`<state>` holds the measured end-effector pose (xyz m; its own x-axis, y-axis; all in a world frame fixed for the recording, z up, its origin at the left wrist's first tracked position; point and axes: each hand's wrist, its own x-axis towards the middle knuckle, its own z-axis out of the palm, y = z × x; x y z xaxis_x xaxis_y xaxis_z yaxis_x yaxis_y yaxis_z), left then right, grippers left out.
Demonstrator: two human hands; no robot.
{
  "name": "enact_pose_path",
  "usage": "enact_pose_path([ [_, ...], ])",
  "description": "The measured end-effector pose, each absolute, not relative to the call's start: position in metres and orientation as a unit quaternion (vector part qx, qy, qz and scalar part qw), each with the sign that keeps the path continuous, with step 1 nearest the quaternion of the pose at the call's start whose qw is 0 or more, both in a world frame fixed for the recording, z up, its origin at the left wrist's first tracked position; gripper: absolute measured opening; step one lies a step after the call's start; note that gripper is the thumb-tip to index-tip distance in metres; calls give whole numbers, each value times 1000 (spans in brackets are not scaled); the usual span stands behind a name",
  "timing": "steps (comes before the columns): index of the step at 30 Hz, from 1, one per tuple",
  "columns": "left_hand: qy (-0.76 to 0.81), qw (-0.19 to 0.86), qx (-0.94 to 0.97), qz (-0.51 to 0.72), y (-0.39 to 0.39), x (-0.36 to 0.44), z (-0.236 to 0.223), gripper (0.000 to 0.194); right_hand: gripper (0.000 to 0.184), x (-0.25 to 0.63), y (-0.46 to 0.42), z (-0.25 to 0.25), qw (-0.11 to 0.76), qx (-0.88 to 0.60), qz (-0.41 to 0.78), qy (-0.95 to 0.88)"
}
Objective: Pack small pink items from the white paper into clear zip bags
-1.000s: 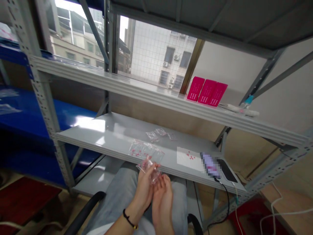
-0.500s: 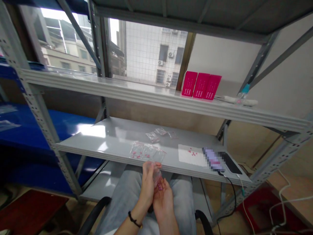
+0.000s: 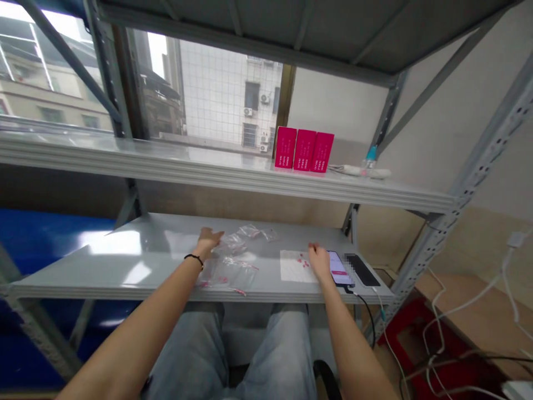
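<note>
My left hand reaches over the shelf with its fingers apart. Its fingertips are beside a small clear zip bag, and I cannot tell if they touch it. Nearer the front edge lie several clear bags with small pink pieces in some of them. My right hand is over the right side of a white sheet, its fingers drawn together. What they hold, if anything, is hidden. Loose pink pieces lie on the sheet just left of that hand.
A lit phone with a cable and a dark flat device lie right of the sheet. More clear bags lie farther back. Pink boxes and a blue-capped bottle stand on the upper shelf, which overhangs the back.
My hands, together above my lap around a clear bag, have parted and moved forward. The left is near the back bags, the right at the sheet. That bag has left my hands.
</note>
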<state>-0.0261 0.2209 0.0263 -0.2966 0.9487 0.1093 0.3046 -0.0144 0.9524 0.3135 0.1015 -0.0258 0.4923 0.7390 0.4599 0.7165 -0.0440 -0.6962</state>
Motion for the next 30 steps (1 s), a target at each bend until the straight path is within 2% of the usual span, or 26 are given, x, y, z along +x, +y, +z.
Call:
enact_pose_path([
  [2, 647, 262, 528, 485, 219, -33, 24, 72, 26, 314, 118, -29, 402, -732, -13, -551],
  [4, 634, 209, 592, 452, 207, -39, 19, 73, 21, 310, 127, -37, 338, -734, -35, -588],
  [8, 493, 166, 787, 331, 155, -40, 0, 34, 26, 302, 132, -56, 249, -731, -63, -631],
  [9, 435, 141, 841, 290, 139, -36, -5, 29, 28, 302, 133, -59, 234, -732, -68, -637],
  [11, 349, 75, 906, 227, 109, -27, -14, 32, 31, 303, 133, -63, 209, -733, -78, -642],
  [14, 317, 5, 932, 173, 80, -13, -22, 35, 33, 305, 133, -65, 181, -738, -97, -643],
  [17, 321, -29, 932, 163, 73, -6, -27, 21, 32, 303, 131, -62, 166, -738, -121, -643],
  [19, 318, -17, 931, 179, 76, -6, -31, 16, 30, 301, 129, -58, 169, -734, -137, -643],
  [21, 314, 18, 925, 215, 81, -8, -35, 20, 28, 299, 126, -51, 186, -730, -150, -641],
  [25, 339, 115, 862, 359, 90, -9, -34, 24, 28, 293, 116, -30, 258, -717, -157, -628],
  [28, 385, 246, 747, 483, 89, -10, -21, 22, 33, 281, 92, -13, 330, -694, -136, -626],
  [30, 396, 349, 669, 523, 82, -12, -9, 26, 29, 263, 68, -7, 415, -626, -44, -659],
])
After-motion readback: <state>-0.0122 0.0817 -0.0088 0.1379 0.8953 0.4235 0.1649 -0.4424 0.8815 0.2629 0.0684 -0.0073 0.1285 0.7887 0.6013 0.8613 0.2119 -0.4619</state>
